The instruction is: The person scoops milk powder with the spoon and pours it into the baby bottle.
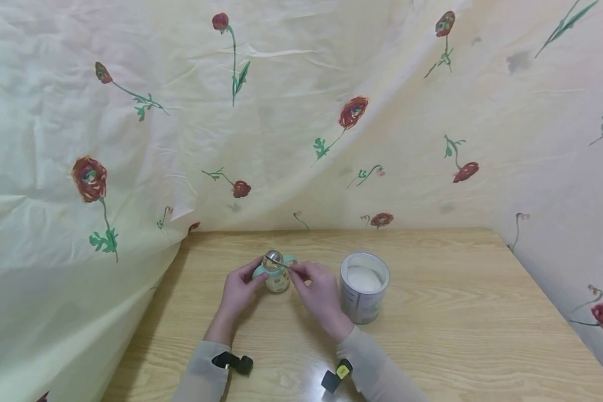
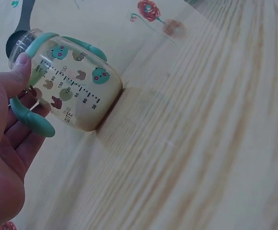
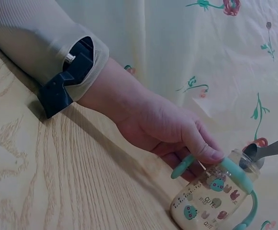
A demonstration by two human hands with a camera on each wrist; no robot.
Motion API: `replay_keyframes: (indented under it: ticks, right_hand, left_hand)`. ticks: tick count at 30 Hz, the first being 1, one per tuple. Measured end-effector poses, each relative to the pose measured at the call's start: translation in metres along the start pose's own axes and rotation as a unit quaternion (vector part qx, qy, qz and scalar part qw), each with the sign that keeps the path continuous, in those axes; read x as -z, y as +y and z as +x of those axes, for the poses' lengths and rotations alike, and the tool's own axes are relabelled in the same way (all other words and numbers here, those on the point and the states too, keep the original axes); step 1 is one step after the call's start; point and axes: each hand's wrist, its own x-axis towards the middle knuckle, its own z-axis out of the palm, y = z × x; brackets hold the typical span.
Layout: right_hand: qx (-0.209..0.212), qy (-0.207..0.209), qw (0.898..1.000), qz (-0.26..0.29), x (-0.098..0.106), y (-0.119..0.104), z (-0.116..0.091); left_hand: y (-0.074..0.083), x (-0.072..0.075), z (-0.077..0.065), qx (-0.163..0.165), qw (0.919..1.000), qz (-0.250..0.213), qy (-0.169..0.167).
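A clear baby bottle with green handles, printed animal faces and measuring marks stands on the table. Pale contents show in its lower part. My left hand grips it near the neck, the thumb pressing the green collar. Between the fingertips of my right hand is the handle of a metal spoon. In the right wrist view the spoon's dark bowl tips into the bottle's uncapped mouth; what the bowl carries cannot be made out. Just right of this hand stands an open can of white powder.
The light wood table reaches to a flower-printed cloth hanging at the back and both sides. Black camera mounts sit at the sleeve cuffs, low over the tabletop.
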Motion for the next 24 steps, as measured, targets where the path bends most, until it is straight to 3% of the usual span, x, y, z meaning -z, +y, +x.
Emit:
replay_keyframes:
  ticks: [11, 15, 19, 24]
  right_hand:
    - [0.057, 0.07, 0.996, 0.023, 0.006, -0.008, 0.005]
    - [0.055, 0.093, 0.993, 0.051, 0.015, -0.018, 0.011]
    - [0.001, 0.109, 0.987, 0.122, 0.029, -0.029, 0.016]
    - [-0.101, 0.117, 0.964, 0.217, 0.053, -0.038, 0.025]
  left_hand:
    - [0.003, 0.002, 0.0, 0.0, 1.0, 0.007, -0.006]
    - [0.006, 0.005, 0.0, -0.005, 0.9999, 0.014, -0.006]
    - [0.011, 0.007, -0.001, -0.005, 0.9998, 0.016, -0.008]
    - [0.018, 0.006, -0.002, -0.041, 0.9985, 0.035, -0.012]
